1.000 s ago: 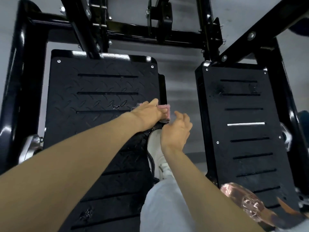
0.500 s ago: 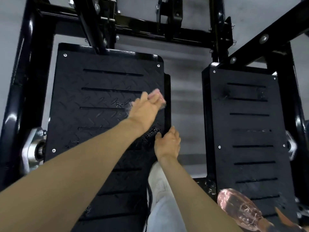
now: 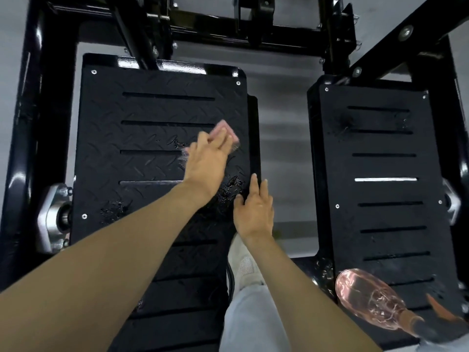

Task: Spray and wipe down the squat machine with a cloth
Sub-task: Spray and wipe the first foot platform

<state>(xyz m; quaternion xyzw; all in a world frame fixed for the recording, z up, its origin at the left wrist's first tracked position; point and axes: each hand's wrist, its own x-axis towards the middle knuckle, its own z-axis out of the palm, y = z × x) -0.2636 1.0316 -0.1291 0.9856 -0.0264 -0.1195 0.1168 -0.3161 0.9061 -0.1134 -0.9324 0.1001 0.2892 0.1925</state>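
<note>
Pink cloth point(image 3: 226, 132), folded small, lies pressed flat on the left foot plate point(image 3: 142, 138) of the squat machine, near the plate's right edge, between the second and third slots from the top. Left hand point(image 3: 206, 162) on top of it, palm down, fingers held together and extended over the cloth; pink shows past the fingertips. Hand and cloth slightly blurred. Left forearm runs in from lower left, across the plate. Wet patches glisten on the diamond-tread surface: one just below the left wrist by the right edge, one lower left near a screw, a small one beside the cloth. Right hand point(image 3: 255, 210) rests on the right edge of the same plate, fingers straight and close together along the rim, thumb on the tread; it holds nothing. Below it, a white shoe point(image 3: 245, 266) and a light trouser leg point(image 3: 251, 318) in the gap between the plates. Right foot plate point(image 3: 385, 189), black with slots, stands apart across a strip of grey floor point(image 3: 281, 148). At its lower end lies a clear pink-tinted spray bottle point(image 3: 368, 298), on its side, neck toward lower right; cannot tell how much liquid is in it. Black frame point(image 3: 28, 123) surrounds both plates.
</note>
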